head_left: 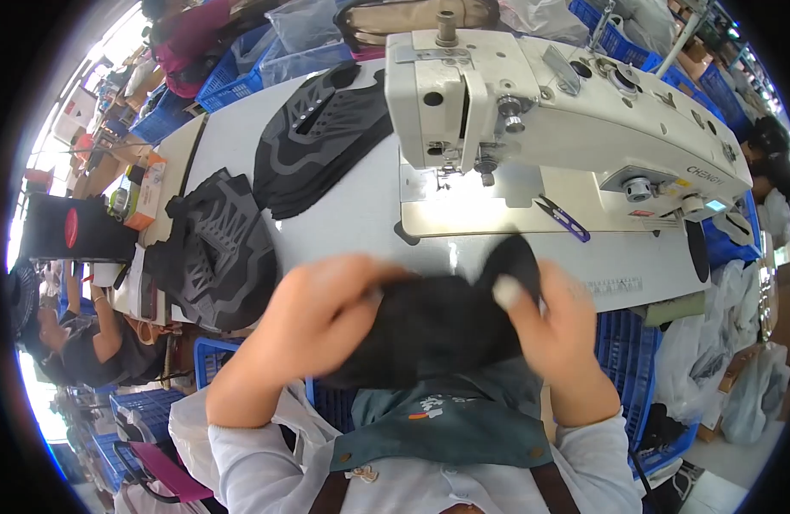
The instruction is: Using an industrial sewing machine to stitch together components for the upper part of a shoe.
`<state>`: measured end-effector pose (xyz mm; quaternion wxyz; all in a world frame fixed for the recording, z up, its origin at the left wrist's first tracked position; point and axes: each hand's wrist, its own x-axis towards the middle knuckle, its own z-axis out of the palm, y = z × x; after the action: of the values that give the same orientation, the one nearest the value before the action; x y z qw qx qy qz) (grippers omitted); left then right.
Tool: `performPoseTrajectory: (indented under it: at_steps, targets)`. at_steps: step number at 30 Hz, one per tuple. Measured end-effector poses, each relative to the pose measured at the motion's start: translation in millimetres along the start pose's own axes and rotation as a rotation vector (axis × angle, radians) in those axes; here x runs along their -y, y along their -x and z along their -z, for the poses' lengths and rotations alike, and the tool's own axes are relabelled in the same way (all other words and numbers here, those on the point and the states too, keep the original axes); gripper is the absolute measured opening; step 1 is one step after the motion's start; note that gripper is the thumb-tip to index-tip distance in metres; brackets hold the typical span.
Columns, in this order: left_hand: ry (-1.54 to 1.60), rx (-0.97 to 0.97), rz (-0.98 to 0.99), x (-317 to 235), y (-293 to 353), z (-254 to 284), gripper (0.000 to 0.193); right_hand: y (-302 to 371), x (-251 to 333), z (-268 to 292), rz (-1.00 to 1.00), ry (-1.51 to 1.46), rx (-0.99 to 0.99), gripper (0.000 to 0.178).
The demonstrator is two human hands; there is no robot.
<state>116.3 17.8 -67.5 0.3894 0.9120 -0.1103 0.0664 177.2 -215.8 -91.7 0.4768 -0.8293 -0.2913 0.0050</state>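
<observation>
A soft black fabric piece (438, 321) hangs between my two hands in front of my apron, blurred by motion. My left hand (326, 308) is closed on its left side, with the fingertips partly hidden behind the cloth. On the right, my right hand (549, 321) pinches a raised, folded flap, the thumb lying on the near face. Beyond my hands stands a white sewing machine (575, 111) with its needle area lit. Purple-handled thread snips (564, 218) lie on the machine bed, to the right of the needle.
Two stacks of dark grey patterned shoe uppers, a far stack (322, 128) and a near stack (215, 248), lie on the left of the white table (326, 231). Blue crates (622, 360) stand below and around it. Another person (95, 334) sits at the far left.
</observation>
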Motion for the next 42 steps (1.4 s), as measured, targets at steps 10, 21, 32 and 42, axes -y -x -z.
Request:
performPoseTrajectory:
  at_steps: [10, 21, 32, 42]
  targets:
    - [-0.191, 0.053, 0.416, 102.5, -73.6, -84.8, 0.022, -58.2, -117.7, -61.5, -0.281, 0.159, 0.090, 0.019]
    - [0.102, 0.157, 0.451, 132.3, -104.4, -83.0, 0.025, -95.6, -133.3, -62.5, -0.291, 0.223, 0.208, 0.025]
    - [0.042, 0.282, 0.565, 116.1, -110.1, -67.8, 0.029, -113.5, -129.2, -51.5, -0.380, 0.158, 0.510, 0.037]
    - [-0.038, 0.260, 0.445, 144.1, -118.8, -74.4, 0.025, -126.7, -105.3, -54.7, -0.497, 0.342, 0.466, 0.039]
